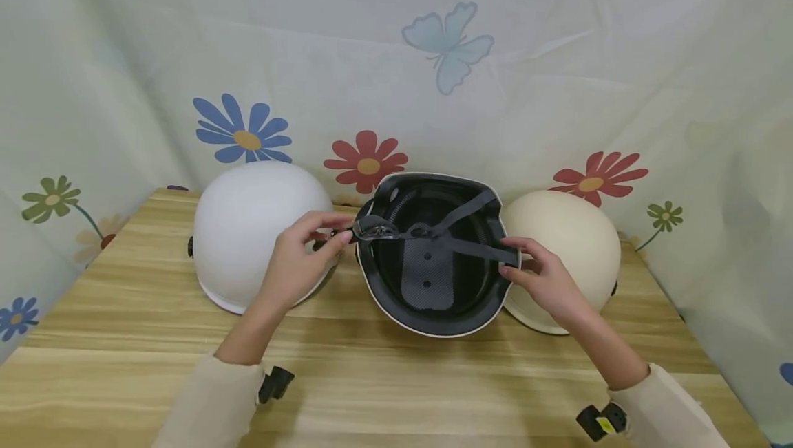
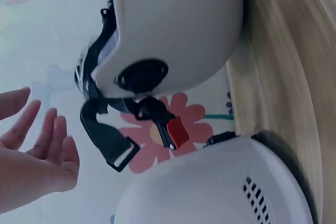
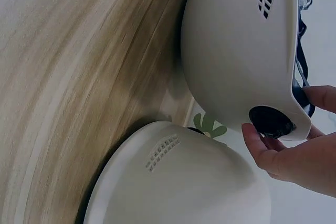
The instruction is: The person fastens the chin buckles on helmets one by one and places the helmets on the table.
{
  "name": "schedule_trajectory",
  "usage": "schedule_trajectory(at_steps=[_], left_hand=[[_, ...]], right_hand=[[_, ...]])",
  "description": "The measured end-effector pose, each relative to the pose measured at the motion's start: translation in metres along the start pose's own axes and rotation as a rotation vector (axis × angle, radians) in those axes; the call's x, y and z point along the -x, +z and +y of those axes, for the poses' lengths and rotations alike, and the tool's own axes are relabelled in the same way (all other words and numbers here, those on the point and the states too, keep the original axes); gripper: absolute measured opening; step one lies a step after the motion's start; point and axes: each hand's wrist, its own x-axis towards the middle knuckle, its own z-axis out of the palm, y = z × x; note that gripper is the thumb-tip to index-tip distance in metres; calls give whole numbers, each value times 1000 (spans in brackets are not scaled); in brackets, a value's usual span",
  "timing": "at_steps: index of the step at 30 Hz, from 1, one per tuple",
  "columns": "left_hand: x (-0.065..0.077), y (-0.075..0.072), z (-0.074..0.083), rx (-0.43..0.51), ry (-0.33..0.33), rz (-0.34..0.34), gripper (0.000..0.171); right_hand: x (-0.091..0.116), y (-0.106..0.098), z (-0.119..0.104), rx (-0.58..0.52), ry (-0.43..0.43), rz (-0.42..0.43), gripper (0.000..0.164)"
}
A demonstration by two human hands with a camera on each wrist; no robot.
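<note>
An upturned helmet (image 1: 427, 321) with a pale shell and black lining sits in the middle of the table, its chin straps (image 1: 473, 248) crossing the opening. My right hand (image 1: 548, 279) grips its right rim, the thumb inside and the fingers outside by a round black disc (image 3: 270, 121). At the left rim, my left hand (image 1: 303, 255) overlaps the strap end in the head view. The left wrist view shows that hand with fingers spread and a gap to the hanging black strap (image 2: 105, 137). A buckle with a red part (image 2: 177, 131) dangles beside that strap.
A white helmet (image 1: 248, 228) stands dome up on the left, and a cream helmet (image 1: 564, 248) stands dome up on the right, both close to the middle one. Behind the wooden table (image 1: 396, 393) hangs a flowered curtain (image 1: 526, 104).
</note>
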Motion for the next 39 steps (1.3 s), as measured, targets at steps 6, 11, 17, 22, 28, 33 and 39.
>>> schedule_trajectory(at_steps=[6, 11, 17, 22, 28, 33, 39], left_hand=[[-1, -6, -6, -78, -82, -96, 31], [2, -2, -11, -24, -147, -204, 31], [2, -7, -10, -24, -177, -229, 32], [-5, -19, -12, -55, -213, -191, 30], [-12, -24, -22, -34, -290, -243, 33], [-14, -20, -30, -43, -321, -318, 40], [-14, -12, -34, -79, -278, -355, 40]], right_hand=[[-2, 0, -1, 30, -8, 5, 45], [-2, 0, -2, 38, -8, -9, 45], [-1, -1, -2, 47, -20, -26, 46], [-2, -2, -2, 51, -24, -36, 47], [-3, -4, 0, 66, -32, -41, 47], [-3, -5, -1, 62, -27, -54, 47], [-2, -5, -1, 53, -26, -62, 47]])
